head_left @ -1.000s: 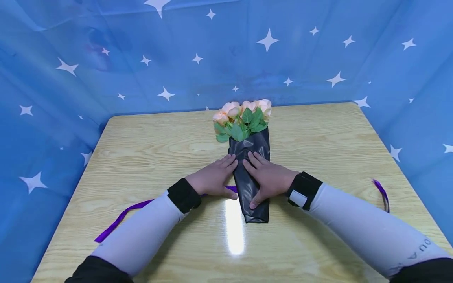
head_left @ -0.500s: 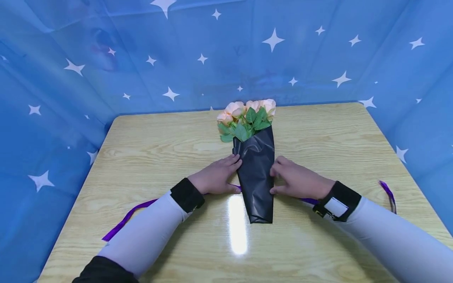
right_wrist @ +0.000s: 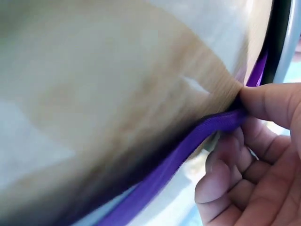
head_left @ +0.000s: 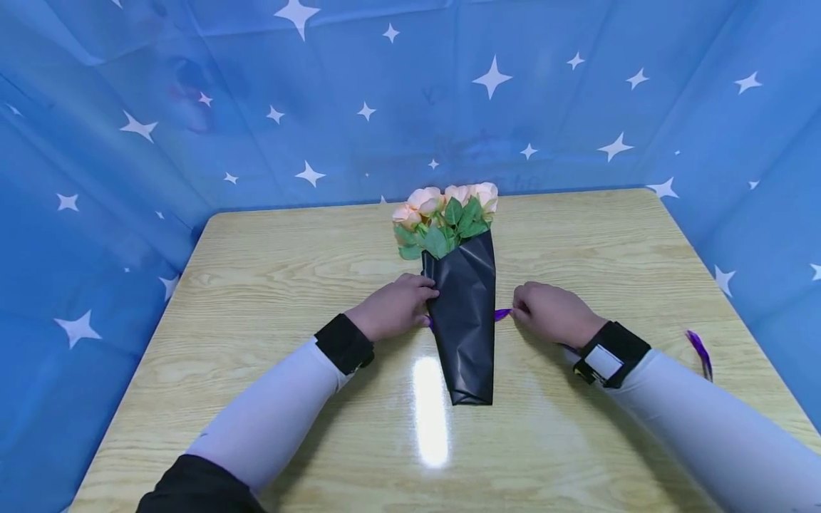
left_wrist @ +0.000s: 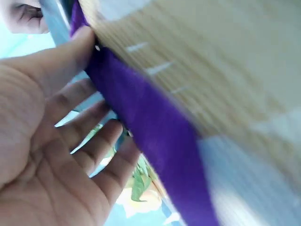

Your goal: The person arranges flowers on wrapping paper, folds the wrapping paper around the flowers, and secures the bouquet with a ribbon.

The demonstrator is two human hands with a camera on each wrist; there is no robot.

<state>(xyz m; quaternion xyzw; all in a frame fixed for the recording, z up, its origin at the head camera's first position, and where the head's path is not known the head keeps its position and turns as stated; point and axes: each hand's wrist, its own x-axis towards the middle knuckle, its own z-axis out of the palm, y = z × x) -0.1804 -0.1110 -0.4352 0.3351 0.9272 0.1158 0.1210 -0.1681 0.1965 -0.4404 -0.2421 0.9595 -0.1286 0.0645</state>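
Observation:
A bouquet of pale peach roses (head_left: 426,201) with green leaves lies on the table, its stems wrapped in black paper (head_left: 463,320). A purple ribbon (head_left: 502,314) passes under the wrapping and shows on both sides of it. At the left edge of the paper, my left hand (head_left: 393,308) pinches the ribbon (left_wrist: 146,113) between thumb and index finger, the other fingers loosely bent. Just right of the bouquet, my right hand (head_left: 553,313) pinches the ribbon (right_wrist: 188,146) between thumb and curled fingers. The ribbon's middle is hidden beneath the paper.
The wood-grain table (head_left: 308,249) reaches back to a blue cloth backdrop (head_left: 359,142) with white stars. A loose end of purple ribbon (head_left: 699,354) lies at the right, beside the right sleeve (head_left: 712,420). Light glares off the table below the bouquet.
My right hand has left the top of the wrapping, moved right and taken hold of the ribbon. My left hand now pinches it too. The ribbon beside the paper has shifted toward the flowers.

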